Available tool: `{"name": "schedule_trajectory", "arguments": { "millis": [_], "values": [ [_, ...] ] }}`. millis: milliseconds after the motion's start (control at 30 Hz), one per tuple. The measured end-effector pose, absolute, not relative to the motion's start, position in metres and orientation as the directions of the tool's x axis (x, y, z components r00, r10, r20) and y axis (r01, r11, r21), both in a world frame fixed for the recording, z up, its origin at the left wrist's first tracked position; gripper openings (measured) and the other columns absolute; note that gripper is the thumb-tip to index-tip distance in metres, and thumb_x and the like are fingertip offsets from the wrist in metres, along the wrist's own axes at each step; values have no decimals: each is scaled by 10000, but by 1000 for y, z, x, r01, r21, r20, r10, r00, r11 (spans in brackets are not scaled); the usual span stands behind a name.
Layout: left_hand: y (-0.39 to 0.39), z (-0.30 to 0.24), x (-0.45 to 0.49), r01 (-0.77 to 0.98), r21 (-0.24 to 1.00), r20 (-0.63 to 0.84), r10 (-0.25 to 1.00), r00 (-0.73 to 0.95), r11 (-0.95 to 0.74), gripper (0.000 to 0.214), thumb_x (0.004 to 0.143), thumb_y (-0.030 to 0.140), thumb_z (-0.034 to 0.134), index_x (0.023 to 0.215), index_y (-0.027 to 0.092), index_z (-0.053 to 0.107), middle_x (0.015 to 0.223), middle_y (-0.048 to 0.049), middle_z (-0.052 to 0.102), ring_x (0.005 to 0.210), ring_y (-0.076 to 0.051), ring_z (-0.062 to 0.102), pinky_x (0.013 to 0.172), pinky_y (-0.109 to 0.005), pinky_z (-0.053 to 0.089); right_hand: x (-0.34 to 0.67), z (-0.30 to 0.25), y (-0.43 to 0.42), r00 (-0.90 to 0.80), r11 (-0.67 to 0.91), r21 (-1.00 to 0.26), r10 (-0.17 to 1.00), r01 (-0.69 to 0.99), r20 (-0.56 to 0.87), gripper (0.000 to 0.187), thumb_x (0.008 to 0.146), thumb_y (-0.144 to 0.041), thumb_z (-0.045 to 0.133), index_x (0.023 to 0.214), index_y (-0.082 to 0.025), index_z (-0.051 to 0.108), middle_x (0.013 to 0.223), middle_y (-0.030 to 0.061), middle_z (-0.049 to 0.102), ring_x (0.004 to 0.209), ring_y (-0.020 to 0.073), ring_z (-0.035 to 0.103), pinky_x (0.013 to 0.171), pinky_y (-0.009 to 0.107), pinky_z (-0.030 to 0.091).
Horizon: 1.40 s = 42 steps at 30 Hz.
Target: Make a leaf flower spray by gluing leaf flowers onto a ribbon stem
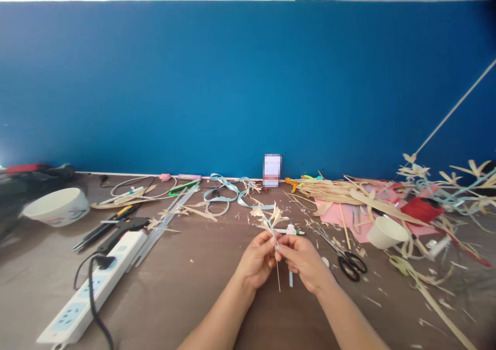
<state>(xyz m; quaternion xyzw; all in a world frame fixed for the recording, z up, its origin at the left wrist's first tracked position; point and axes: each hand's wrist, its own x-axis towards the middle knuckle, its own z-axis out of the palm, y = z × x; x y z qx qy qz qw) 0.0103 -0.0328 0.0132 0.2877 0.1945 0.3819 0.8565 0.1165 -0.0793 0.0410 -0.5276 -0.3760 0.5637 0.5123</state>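
Observation:
My left hand (258, 259) pinches the stem of a small flower with cream, husk-like petals (276, 215). Light blue ribbon shows along the upper stem, just under the petals. My right hand (304, 261) meets the left at the stem, thumb and forefinger pressed together on the ribbon. A loose ribbon end (291, 280) hangs below the right fingers. Between the hands the thin bare stem (278, 279) points down toward me. Fingertips partly hide where ribbon and stem meet. Just behind the hands lie a white bottle (290, 229) and a green-tipped pen.
Black-handled scissors (352, 265) and a white cup (387, 232) are at right, by husk strips (333, 191) and pink paper. At left are a power strip (96, 288), a glue gun (120, 234) and a white bowl (58, 206). Blue ribbon (222, 199) curls behind.

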Motion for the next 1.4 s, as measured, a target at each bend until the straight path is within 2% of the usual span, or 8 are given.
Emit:
{"name": "schedule_trajectory", "arguments": {
  "millis": [100,267,533,700,867,1067,1233,1400],
  "values": [
    [-34,13,10,-540,645,-111,765,634,541,236,629,243,718,789,128,587,586,24,545,401,-25,490,324,-99,253,117,43,-79,113,-154,-983,980,-96,-165,143,679,-264,576,623,-161,494,471,-50,535,325,15,245,348,173,148],
    [-35,13,9,-506,656,-129,744,656,560,226,641,234,708,804,135,588,643,3,575,407,-28,505,318,-98,243,123,42,-77,156,-26,-985,988,171,1,116,709,-245,521,627,-167,496,492,-52,482,433,69,414,426,189,307],
    [-33,12,11,-460,662,-179,721,670,592,255,617,246,724,808,125,607,671,-10,599,407,-33,513,318,-109,248,133,38,-76,245,61,-860,946,506,211,70,676,-170,498,639,-188,554,528,-60,379,467,82,371,443,197,301],
    [-33,12,13,-405,740,-207,755,622,537,257,615,253,723,807,113,625,615,-1,586,401,-43,518,325,-119,247,139,34,-74,249,-18,-938,966,347,74,82,667,-186,522,586,-188,525,474,-62,394,422,79,355,411,198,273],
    [-35,14,14,-380,781,-195,772,605,495,258,611,268,721,797,118,625,664,-9,601,400,-44,520,329,-129,238,144,32,-74,174,-24,-966,984,256,22,102,691,-202,512,601,-163,539,539,-28,528,435,73,406,415,191,310],
    [-36,18,13,-362,810,-179,783,595,461,271,606,292,722,785,114,622,646,-11,592,410,-52,517,342,-137,251,145,39,-80,150,-92,-993,985,74,-80,158,689,-226,562,800,-142,637,574,-24,568,387,36,351,383,168,275],
    [-37,18,12,-355,839,-145,797,586,413,278,609,293,721,807,120,633,632,-8,590,422,-68,532,348,-145,267,144,48,-79,100,-78,-994,992,72,-71,181,651,-292,622,742,-139,657,525,-23,578,429,81,474,430,203,359],
    [-38,14,13,-355,859,-139,835,532,369,268,604,284,727,810,131,651,605,-2,581,434,-72,528,367,-148,290,144,47,-76,32,-80,-992,997,98,-77,123,682,-259,584,623,-151,584,470,-28,581,461,103,533,460,205,379]
  ]
}}
